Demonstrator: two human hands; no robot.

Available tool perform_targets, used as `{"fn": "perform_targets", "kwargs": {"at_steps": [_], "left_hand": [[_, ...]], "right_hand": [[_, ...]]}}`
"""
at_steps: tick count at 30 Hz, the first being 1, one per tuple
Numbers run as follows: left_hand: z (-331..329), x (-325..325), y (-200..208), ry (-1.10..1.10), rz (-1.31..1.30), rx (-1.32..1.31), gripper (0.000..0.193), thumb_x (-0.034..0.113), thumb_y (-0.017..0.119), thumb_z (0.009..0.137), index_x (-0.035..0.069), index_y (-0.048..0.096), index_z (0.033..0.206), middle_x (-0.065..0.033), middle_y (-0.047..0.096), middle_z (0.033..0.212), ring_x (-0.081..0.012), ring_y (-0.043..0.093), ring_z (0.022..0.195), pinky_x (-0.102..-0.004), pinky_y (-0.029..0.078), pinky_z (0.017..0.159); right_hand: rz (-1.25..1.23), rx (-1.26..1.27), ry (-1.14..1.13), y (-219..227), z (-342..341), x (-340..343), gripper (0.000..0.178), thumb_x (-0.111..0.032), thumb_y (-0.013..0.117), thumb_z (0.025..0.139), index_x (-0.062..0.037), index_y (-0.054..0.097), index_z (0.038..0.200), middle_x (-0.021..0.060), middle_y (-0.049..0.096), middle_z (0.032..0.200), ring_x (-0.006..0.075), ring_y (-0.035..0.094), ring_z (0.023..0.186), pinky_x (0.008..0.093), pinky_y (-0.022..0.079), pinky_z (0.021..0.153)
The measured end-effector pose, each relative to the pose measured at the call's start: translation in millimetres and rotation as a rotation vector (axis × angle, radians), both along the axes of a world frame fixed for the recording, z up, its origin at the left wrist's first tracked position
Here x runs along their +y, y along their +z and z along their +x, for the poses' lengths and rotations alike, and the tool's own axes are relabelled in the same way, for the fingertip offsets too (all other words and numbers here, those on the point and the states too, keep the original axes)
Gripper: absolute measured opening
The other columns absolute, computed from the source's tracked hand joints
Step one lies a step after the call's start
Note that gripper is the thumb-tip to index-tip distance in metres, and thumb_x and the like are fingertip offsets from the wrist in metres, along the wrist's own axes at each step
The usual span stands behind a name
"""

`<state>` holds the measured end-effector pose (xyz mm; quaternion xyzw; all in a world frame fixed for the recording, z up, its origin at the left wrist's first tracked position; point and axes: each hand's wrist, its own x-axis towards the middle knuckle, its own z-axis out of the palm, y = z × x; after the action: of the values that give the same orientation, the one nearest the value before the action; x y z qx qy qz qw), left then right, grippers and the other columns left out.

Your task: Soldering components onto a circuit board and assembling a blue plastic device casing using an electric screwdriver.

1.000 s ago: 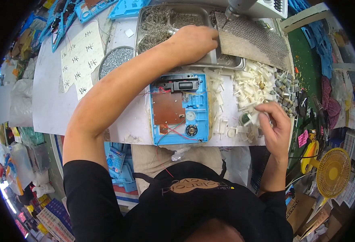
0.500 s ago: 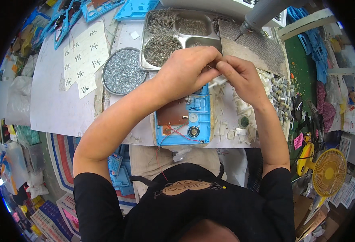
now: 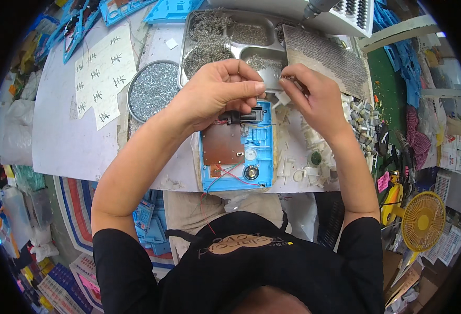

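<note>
My left hand (image 3: 222, 91) is above the upper part of a blue plastic casing (image 3: 264, 149), its thumb and index finger pressed together; anything between them is too small to make out. To its right, my right hand (image 3: 317, 99) pinches a tiny metal piece, perhaps a spring, at the near edge of a compartmented metal tray (image 3: 234, 45). A white plastic piece (image 3: 282, 98) shows below the right fingertips; whether they hold it I cannot tell. Inside the casing are a brown circuit board (image 3: 222, 146), a round speaker (image 3: 251, 172), thin wires and a black part (image 3: 251, 114) partly behind my left hand.
Small coiled metal parts fill the tray's compartments. A round dish (image 3: 154, 89) of small silvery pieces stands left of it, beside a marked paper sheet (image 3: 104, 78). A textured grey board (image 3: 324, 57) overlaps the tray's right side. White plastic parts (image 3: 319, 141) lie at the right.
My hands, together before, have moved apart, the left leftward and the right slightly rightward. The black part and the tray's near right compartment now show more. The view has shifted slightly.
</note>
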<state>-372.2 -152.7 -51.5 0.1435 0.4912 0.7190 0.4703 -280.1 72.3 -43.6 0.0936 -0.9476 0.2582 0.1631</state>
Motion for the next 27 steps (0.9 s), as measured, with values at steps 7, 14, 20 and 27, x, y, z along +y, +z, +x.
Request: {"fn": "perform_targets", "kwargs": {"at_steps": [7,14,20,27], "left_hand": [[32.5,-16.2,-0.7,0.120,-0.057,0.149,0.014,0.004,0.074,0.092,0.000,0.061,0.096,-0.0124,0.071,0.098,-0.0136,0.071,0.083,-0.0238,0.059,0.076],[112.3,-46.3,-8.1,0.255,0.112,-0.227,0.022,0.002,0.071,0.094,0.004,0.056,0.109,-0.0114,0.071,0.097,-0.0179,0.073,0.085,-0.0295,0.061,0.072],[153.8,-32.0,-19.6,0.328,0.241,-0.405,0.021,0.002,0.069,0.095,0.004,0.055,0.111,-0.0102,0.070,0.095,-0.0166,0.071,0.082,-0.0291,0.060,0.071],[167.6,-36.2,-23.7,0.274,0.228,-0.423,0.021,0.002,0.070,0.096,0.004,0.054,0.110,-0.0082,0.068,0.091,-0.0152,0.070,0.076,-0.0269,0.059,0.066]], "right_hand": [[0.347,-0.020,-0.156,-25.8,-34.4,9.0,0.023,-0.031,0.068,0.094,-0.0104,0.071,0.104,0.0130,0.070,0.076,0.0326,0.068,0.070,0.0452,0.051,0.063],[-0.271,0.178,-0.004,11.7,63.3,-37.0,0.010,-0.011,0.080,0.085,-0.0038,0.074,0.088,0.0060,0.060,0.065,0.0142,0.048,0.051,0.0286,0.035,0.047],[-0.388,0.214,0.031,11.3,94.6,-57.7,0.014,-0.006,0.084,0.079,-0.0043,0.074,0.088,0.0045,0.058,0.063,0.0151,0.049,0.050,0.0289,0.035,0.045],[-0.173,0.217,0.173,1.5,110.3,-60.0,0.030,-0.012,0.087,0.075,-0.0067,0.071,0.100,0.0050,0.062,0.071,0.0213,0.054,0.052,0.0315,0.041,0.046]]}}
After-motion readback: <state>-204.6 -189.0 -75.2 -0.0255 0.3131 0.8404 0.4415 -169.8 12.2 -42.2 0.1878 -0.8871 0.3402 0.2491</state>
